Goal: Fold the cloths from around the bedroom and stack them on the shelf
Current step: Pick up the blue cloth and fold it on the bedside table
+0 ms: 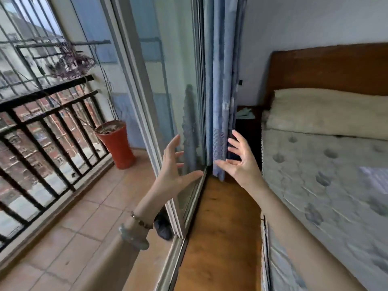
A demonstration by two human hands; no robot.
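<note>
My left hand (pixel 175 164) is raised in front of the glass sliding door (pixel 168 91), fingers spread, holding nothing. My right hand (pixel 241 160) is also raised with fingers spread, just in front of the lower part of the blue curtain (pixel 222 80) that hangs bunched at the door's edge. Neither hand grips the curtain. A pale greenish cloth (pixel 246 113) lies on a dark nightstand (pixel 248 131) beyond the curtain, beside the bed. A light patch of fabric (pixel 375 177) shows at the right edge on the mattress.
A bare quilted mattress (pixel 325 175) with a cream pillow (pixel 327 112) and wooden headboard (pixel 327 70) fills the right. A narrow strip of wood floor (pixel 220 227) runs between bed and door. Outside, a red plant pot (pixel 116 143) and black railing (pixel 42 133) stand on a tiled balcony.
</note>
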